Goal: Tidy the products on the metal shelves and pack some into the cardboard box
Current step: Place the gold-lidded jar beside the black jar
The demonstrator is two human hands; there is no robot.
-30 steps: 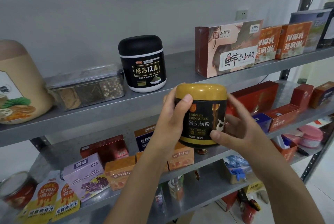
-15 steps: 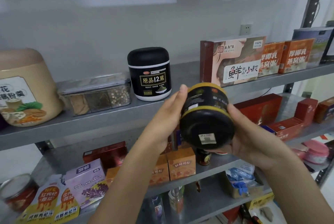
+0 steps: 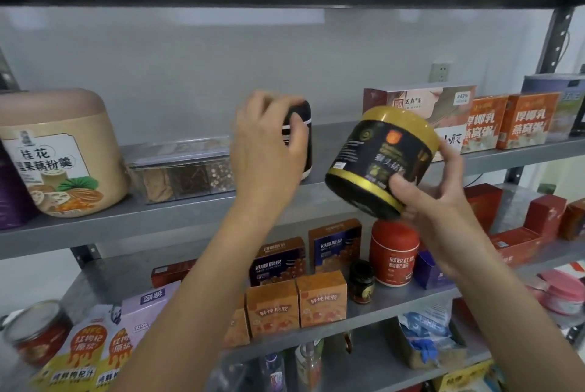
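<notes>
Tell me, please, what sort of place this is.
Probably a stockroom or small shop's back room: grey metal shelves on perforated uprights, stocked with packaged foods such as orange boxes and a beige tub, against a bare wall with a socket.

A white wall socket [image 3: 440,71] is set in a pale grey wall [image 3: 190,75]. The wall spreads far to the left of the socket, plain and smooth. A lighter, blurred band [image 3: 202,16] crosses it above and to the left of the socket. Up and to the right of the socket, a thin dark cable [image 3: 567,43] curves downward. Further right of the socket, at the picture's edge, lies a brighter white strip [image 3: 577,33]; what it is cannot be told.
</notes>
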